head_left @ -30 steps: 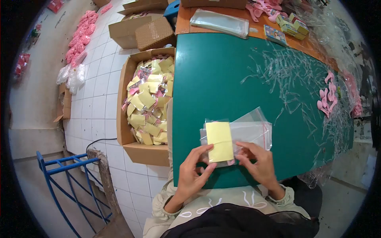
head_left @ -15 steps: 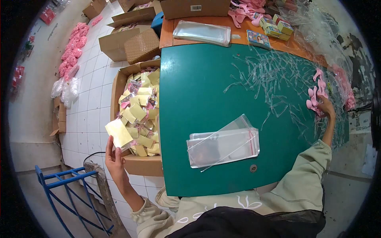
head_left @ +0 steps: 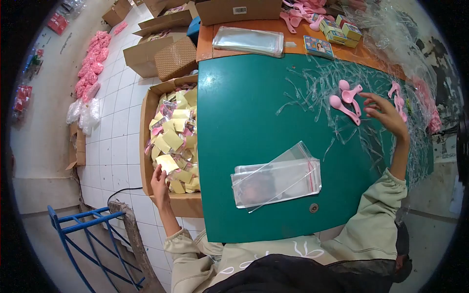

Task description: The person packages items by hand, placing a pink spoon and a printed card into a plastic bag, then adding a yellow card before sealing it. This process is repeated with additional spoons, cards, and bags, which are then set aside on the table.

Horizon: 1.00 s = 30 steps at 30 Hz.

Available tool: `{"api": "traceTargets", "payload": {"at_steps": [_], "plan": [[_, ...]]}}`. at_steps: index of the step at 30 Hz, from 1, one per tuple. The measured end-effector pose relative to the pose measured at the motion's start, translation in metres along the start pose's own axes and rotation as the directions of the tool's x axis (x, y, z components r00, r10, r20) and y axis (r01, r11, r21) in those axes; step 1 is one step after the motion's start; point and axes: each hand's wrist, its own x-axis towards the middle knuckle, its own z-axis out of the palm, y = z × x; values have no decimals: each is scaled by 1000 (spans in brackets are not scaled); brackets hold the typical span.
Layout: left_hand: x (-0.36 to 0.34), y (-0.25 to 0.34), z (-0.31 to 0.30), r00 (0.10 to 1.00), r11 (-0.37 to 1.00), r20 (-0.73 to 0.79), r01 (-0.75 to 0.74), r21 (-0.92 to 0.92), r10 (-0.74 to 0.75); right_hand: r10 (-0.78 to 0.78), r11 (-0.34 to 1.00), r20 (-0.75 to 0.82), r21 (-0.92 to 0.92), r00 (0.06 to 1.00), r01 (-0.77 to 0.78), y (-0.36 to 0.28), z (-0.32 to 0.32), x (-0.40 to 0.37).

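Note:
My right hand point(head_left: 386, 116) is over the right part of the green table, its fingers spread and holding nothing. Just left of its fingertips, several pink plastic spoons point(head_left: 348, 96) lie in a loose group on clear plastic strips point(head_left: 320, 88). More pink spoons point(head_left: 399, 105) are behind that hand. At the lower left, my left hand point(head_left: 160, 184) reaches over the open carton point(head_left: 178, 205), fingers apart at the edge of a pale yellow card packet point(head_left: 167, 164). The carton is full of similar packets, some with pink spoons showing.
Clear plastic bags point(head_left: 276, 183) lie overlapping on the green table point(head_left: 244, 107). On the orange surface behind are a bag stack point(head_left: 248, 41), small boxes point(head_left: 317, 47) and more pink spoons point(head_left: 298, 17). A blue metal frame point(head_left: 83, 219) stands lower left.
My left hand has lowered the card packet into the carton and its fingers have loosened. My right hand has moved left and up, and several spoons now lie apart from the others.

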Motion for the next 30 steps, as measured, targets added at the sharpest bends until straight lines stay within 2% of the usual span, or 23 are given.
{"api": "traceTargets", "payload": {"at_steps": [3, 5, 6, 7, 8, 9, 10, 11, 12, 13, 15, 16, 19, 20, 23, 26, 29, 30], "plan": [[28, -29, -12, 999, 999, 0, 46, -20, -46, -237, 971, 191, 84, 953, 224, -29, -40, -4], [45, -48, -17, 999, 998, -35, 40, -53, -42, -286, 866, -51, 414, 957, 280, 20, -73, 10], [51, -56, -16, 997, 996, -60, 40, -77, -45, -145, 984, -171, 83, 975, 160, 81, -107, 34], [57, -66, -15, 995, 994, -85, 40, -104, -49, -49, 971, -327, -235, 944, -31, 124, -132, 53], [63, -77, -13, 994, 988, -83, 57, -143, -69, 107, 802, -377, -514, 920, -304, 107, -117, 49], [65, -85, -15, 985, 987, -61, 157, -28, -159, 228, 488, -471, -702, 852, -518, 75, -84, 38], [67, -92, -18, 968, 964, -49, 250, 89, -246, 288, 87, -593, -765, 751, -638, 53, -62, 30], [67, -104, -23, 941, 919, -51, 339, 202, -336, 178, 467, -419, -761, 891, -451, 53, -54, 31], [87, -145, -38, 933, 923, 38, 346, 170, -357, -3, 758, -267, -629, 964, -172, 61, -43, 33], [78, -139, -32, 923, 912, 26, 374, 170, -384, -225, 909, -172, -392, 959, 143, 64, -34, 35], [51, -121, -13, 898, 884, 7, 432, 178, -440, -269, 856, -181, -495, 946, 148, 35, -3, 42], [56, -131, -16, 889, 878, 62, 435, 199, -454, -291, 825, -183, -546, 939, 149, 26, 6, 44], [40, -111, -3, 895, 888, 78, 420, 189, -440, -410, 743, -152, -628, 899, 233, 56, 10, 60], [38, -105, -4, 914, 911, 94, 377, 167, -395, -378, 744, -153, -637, 913, 201, 52, 11, 59], [38, -88, -6, 952, 957, 133, 260, 132, -277, -525, 627, -118, -724, 843, 289, 59, 4, 54], [36, -47, -4, 978, 982, 133, 143, 124, -159, -307, 837, -148, -512, 940, 193, 38, -8, 38], [22, 10, 8, 990, 989, 129, -72, 133, 55, -247, 918, -240, -367, 939, 148, 9, -24, 18], [20, 25, 13, 982, 971, 119, -168, 168, 149, -225, 954, -296, -260, 928, 148, -5, -28, 9]]}}
